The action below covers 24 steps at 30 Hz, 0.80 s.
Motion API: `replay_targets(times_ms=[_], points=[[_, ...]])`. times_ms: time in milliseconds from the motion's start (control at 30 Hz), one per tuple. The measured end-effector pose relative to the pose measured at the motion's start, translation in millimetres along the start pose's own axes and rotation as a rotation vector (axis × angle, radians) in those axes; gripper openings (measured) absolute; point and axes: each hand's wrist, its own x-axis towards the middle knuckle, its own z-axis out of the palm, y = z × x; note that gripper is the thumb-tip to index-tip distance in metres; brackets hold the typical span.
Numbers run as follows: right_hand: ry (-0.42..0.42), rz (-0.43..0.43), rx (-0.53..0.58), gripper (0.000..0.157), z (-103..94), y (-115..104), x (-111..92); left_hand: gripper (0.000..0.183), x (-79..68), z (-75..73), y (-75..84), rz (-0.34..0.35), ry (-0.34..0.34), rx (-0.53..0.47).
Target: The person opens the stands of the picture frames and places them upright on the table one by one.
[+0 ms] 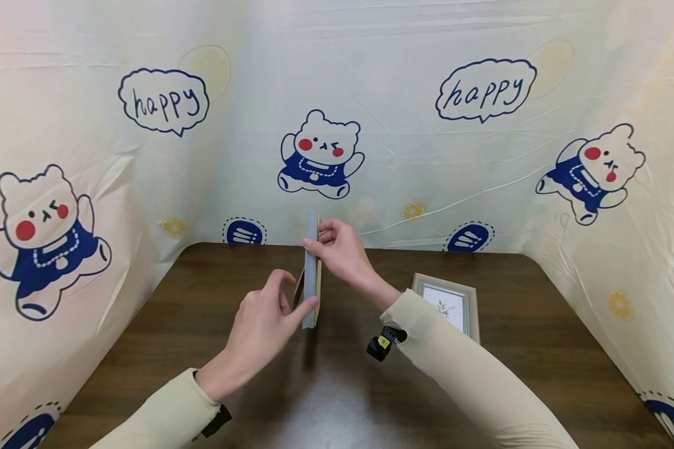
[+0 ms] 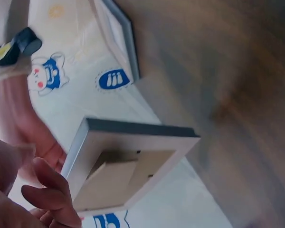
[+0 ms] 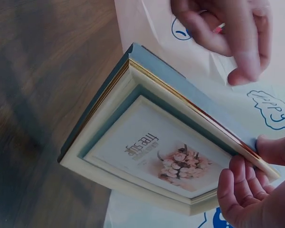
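Note:
My right hand (image 1: 345, 252) pinches a picture frame (image 1: 310, 274) by its far end, thumb on the grey-blue edge and fingers on the front. The frame stands edge-on to the head view, held over the table. Its front, in the right wrist view, has a cream and gold border round a pink flower print (image 3: 180, 166). On the back, a beige panel carries a stand flap (image 2: 111, 178) tilted slightly out. Beside the back is my left hand (image 1: 258, 327), fingers loosely bent and thumb extended; the right wrist view shows space between it and the frame.
A second picture frame (image 1: 468, 299) with a small plant print lies on the brown table (image 1: 202, 293) at the right, partly behind the right sleeve (image 1: 449, 349). Cream curtains (image 1: 393, 187) printed with bears surround the table's back and sides.

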Motion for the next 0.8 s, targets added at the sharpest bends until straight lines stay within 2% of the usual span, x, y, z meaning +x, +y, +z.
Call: replay_targets(times_ms=[133, 233, 367, 533, 800], points=[[-0.008, -0.006, -0.001, 0.030, -2.5, 3, 1, 0.024, 9.7, -12.5, -5.1, -0.044, 0.014, -0.050], [-0.011, -0.017, 0.001, 0.030, -3.5, 4, 1, 0.019, 18.2, -20.1, -11.3, -0.098, -0.012, -0.073], [-0.012, -0.026, 0.001, 0.030, -4.7, 5, 0, 0.025, 25.8, -25.0, -20.9, -0.174, -0.124, -0.106], [-0.012, -0.024, -0.001, 0.030, -6.6, 6, 0, 0.035, 28.4, -23.4, -29.2, -0.250, -0.271, -0.183], [-0.017, -0.034, 0.010, 0.031, -10.5, 4, -2, 0.039, 28.0, -19.2, -28.6, -0.245, -0.362, -0.282]])
